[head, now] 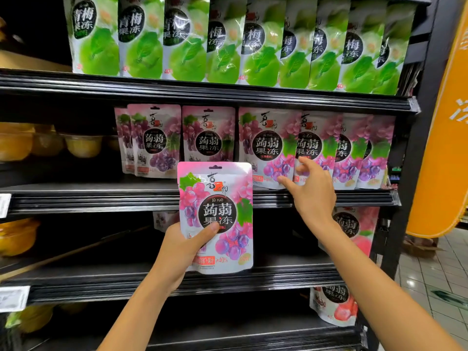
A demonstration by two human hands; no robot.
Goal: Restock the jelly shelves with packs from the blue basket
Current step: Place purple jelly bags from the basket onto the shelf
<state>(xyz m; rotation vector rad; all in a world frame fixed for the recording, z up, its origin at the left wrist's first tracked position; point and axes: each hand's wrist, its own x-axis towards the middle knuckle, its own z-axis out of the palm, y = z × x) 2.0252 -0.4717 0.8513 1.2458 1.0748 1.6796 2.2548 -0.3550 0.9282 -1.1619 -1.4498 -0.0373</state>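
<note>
My left hand [186, 245] grips a pink grape jelly pack [216, 198] by its lower left corner and holds it upright in front of the middle shelf [88, 198]. A row of matching grape packs [268, 145] stands on that shelf. My right hand [307, 187] reaches toward the row with spread, relaxed fingers at the bottom edge of the packs, and holds nothing. The blue basket is out of view.
Green plum jelly packs [228, 41] fill the top shelf. Yellow fruit cups [81, 145] sit at the left of the middle shelf. Peach packs [354, 231] and red packs [334, 305] stand on the lower shelves at right. An orange sign [445, 138] hangs beside the shelf end.
</note>
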